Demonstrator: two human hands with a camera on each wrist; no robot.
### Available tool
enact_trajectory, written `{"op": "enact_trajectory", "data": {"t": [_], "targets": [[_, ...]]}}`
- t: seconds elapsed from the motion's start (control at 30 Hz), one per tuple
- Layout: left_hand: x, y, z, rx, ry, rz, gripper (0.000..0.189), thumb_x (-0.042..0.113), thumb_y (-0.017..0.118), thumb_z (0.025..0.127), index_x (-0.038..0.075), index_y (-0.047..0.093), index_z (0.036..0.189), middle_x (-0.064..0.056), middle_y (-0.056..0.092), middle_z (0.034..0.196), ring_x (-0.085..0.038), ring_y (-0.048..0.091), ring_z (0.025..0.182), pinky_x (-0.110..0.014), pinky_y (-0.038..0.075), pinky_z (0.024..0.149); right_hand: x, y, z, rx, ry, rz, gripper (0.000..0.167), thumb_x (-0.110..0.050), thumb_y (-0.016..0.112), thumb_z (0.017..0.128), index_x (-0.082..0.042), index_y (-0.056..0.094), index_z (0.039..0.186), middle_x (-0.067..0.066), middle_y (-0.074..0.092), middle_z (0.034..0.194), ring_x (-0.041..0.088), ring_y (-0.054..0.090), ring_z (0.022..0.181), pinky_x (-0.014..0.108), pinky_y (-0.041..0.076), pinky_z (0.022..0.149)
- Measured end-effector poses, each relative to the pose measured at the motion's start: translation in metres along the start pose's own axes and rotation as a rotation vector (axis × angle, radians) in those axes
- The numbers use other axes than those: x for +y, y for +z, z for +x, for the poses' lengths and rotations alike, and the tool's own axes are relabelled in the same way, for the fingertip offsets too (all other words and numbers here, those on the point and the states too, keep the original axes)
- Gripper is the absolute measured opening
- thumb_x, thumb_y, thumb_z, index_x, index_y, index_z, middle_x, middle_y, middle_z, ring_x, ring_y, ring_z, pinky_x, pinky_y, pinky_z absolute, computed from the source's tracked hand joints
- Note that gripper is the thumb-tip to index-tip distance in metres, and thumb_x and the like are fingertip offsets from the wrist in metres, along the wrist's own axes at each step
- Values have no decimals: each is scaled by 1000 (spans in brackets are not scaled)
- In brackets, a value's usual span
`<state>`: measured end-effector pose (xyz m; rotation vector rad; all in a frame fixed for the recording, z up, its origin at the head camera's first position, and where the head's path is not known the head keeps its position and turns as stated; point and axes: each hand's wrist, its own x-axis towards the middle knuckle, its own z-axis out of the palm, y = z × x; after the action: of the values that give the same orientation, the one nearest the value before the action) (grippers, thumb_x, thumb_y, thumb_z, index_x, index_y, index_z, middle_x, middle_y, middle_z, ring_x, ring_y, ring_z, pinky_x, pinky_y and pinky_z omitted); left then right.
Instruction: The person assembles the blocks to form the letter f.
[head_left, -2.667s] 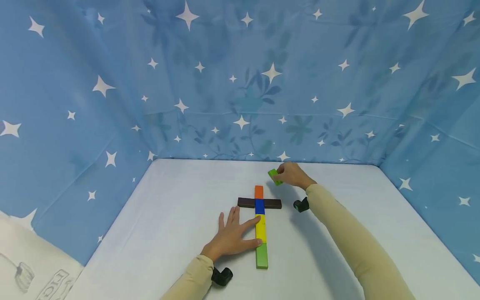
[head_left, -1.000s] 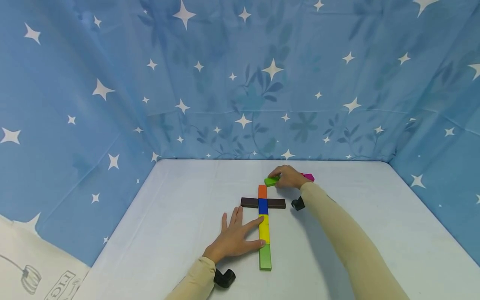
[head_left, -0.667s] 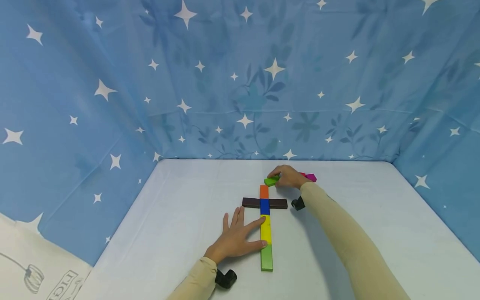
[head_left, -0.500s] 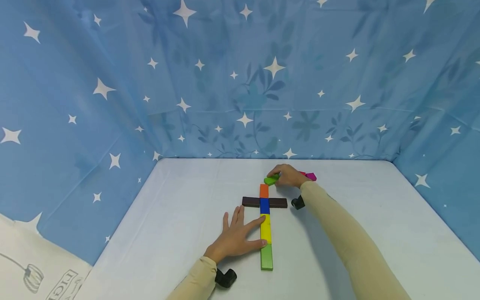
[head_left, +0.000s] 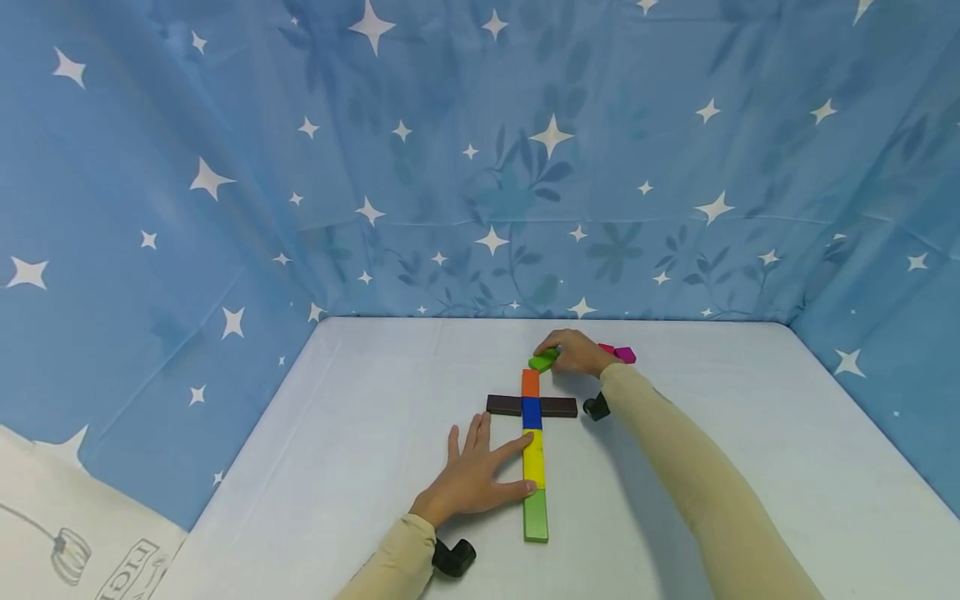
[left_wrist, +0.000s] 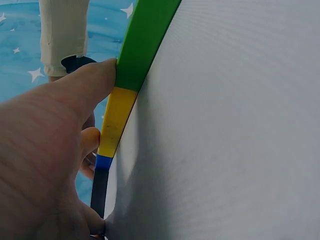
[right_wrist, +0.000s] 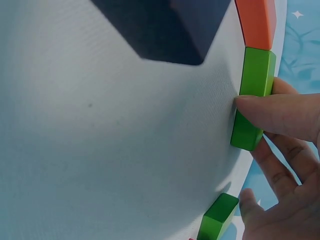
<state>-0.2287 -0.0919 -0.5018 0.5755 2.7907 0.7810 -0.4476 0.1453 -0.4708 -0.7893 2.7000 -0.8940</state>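
Note:
My left hand (head_left: 468, 482) lies with fingers spread. Its index fingertip is on the yellow block (head_left: 533, 460), and its thumb is at the seam with the long green block (head_left: 536, 518). Beyond the yellow one the row continues with a blue block (head_left: 532, 414) and an orange block (head_left: 530, 383). Dark brown blocks (head_left: 504, 405) flank the blue one on both sides. At the row's far end my right hand (head_left: 576, 352) pinches a bright green block (right_wrist: 254, 75) between thumb and fingers. That block's end meets the orange block in the right wrist view.
Behind my right hand are a pink-red block (head_left: 606, 347) and a magenta block (head_left: 626, 356). Another green block (right_wrist: 218, 216) lies by the right little finger. The white table (head_left: 375, 367) ends at a blue star-patterned curtain (head_left: 420, 167).
My right hand has brought the green block down and left to the orange block's far end, turning it slightly. The pink-red and magenta blocks have come into view. My left hand stays on the row.

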Motion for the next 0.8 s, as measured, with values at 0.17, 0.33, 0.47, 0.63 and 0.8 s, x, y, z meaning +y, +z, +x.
{"op": "enact_trajectory", "data": {"t": [0.17, 0.33, 0.47, 0.63, 0.8], "targets": [[1, 3, 1, -9, 1, -9, 73, 66, 65, 99, 36, 47, 164, -28, 7, 175, -43, -2, 163, -71, -9, 122, 4, 1, -3, 9, 12, 5, 40, 12, 75, 86, -2, 79, 123, 19, 68, 130, 40, 57, 122, 56, 46, 112], [1, 4, 2, -11, 9, -11, 73, 66, 65, 99, 36, 47, 164, -28, 7, 175, -43, -2, 163, -71, -10, 122, 6, -1, -7, 5, -27, -39, 50, 9, 76, 85, 0, 73, 135, 23, 64, 141, 45, 54, 133, 59, 44, 114], [2, 3, 1, -12, 4, -1, 74, 66, 64, 99, 36, 46, 164, -28, 7, 175, -43, -2, 163, -71, -10, 122, 5, -8, -10, 25, -10, -55, 72, 1, 81, 86, -3, 57, 154, 23, 49, 160, 47, 40, 149, 64, 36, 118], [3, 0, 0, -8, 7, 4, 74, 65, 64, 99, 34, 46, 164, -30, 8, 174, -45, 0, 162, -71, -9, 122, 5, -21, -16, 64, 32, -27, 88, -9, 84, 88, -6, 42, 164, 20, 35, 170, 46, 25, 157, 68, 24, 122], [0, 0, -1, 5, 25, 11, 74, 66, 63, 100, 33, 46, 164, -32, 9, 173, -46, 0, 162, -73, -7, 122, 14, -32, -23, 64, 72, -8, 90, -14, 82, 91, -10, 36, 168, 18, 27, 174, 45, 18, 160, 72, 18, 123]]}}
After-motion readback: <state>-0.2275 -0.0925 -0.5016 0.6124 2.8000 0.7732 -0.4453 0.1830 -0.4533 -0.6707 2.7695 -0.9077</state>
